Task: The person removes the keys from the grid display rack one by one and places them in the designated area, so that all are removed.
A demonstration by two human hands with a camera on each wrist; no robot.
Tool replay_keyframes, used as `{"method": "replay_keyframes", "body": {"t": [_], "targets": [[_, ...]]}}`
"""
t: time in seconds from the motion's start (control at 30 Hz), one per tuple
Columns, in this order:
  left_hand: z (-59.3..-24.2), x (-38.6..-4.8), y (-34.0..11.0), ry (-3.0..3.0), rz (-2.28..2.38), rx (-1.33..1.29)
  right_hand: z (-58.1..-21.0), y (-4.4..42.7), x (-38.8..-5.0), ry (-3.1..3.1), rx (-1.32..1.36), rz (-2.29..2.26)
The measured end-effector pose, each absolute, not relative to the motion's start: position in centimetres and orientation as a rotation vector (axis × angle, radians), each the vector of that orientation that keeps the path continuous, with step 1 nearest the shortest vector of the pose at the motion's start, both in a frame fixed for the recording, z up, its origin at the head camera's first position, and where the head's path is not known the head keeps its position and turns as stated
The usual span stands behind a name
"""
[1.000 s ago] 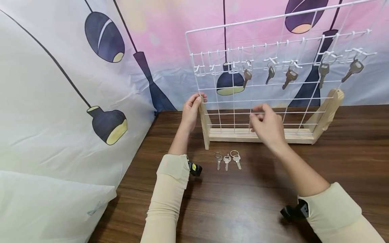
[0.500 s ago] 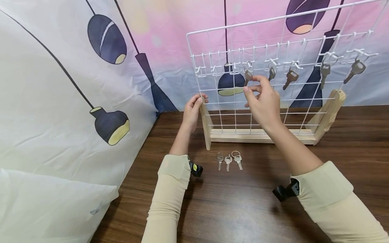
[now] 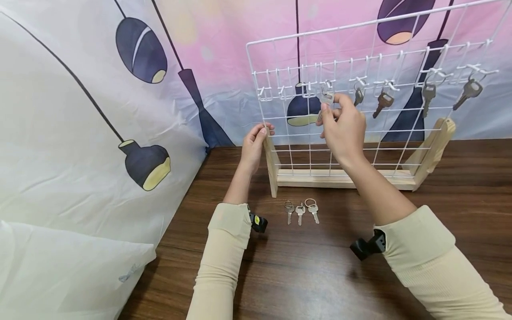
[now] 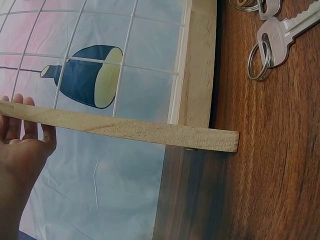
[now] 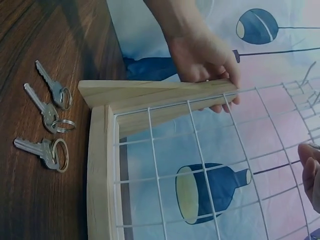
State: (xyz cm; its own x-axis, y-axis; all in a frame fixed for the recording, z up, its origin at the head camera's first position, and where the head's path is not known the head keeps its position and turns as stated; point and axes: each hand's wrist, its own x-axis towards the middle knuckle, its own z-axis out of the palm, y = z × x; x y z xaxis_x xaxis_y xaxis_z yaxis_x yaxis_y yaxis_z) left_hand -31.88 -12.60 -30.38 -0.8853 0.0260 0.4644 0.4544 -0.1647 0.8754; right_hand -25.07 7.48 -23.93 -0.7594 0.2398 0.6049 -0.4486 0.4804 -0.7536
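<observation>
Pink backdrop, key in right grip

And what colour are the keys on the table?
Silver; the right wrist view shows these keys best.

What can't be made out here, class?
Head: part of the key in the right hand, behind its thumb.
Right wrist: most of that hand, past the right edge.
Left wrist: the blade of one loose key, past the top edge.
Head: any lettering on hanging keys, too small.
</observation>
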Motion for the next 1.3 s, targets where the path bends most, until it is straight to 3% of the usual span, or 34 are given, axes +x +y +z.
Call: {"method": "replay_keyframes", "body": {"t": [0.57, 1.3], "targets": [[-30.5, -32.1, -12.7, -1.791, -2.119, -0.557, -22.6, 7.8, -22.9, -2.042, 0.244, 1.597], [-30.6, -31.9, -12.2, -1.891, -1.93, -0.549, -22.4, 7.8, -20.9, -1.931, 0.275, 1.6]]}}
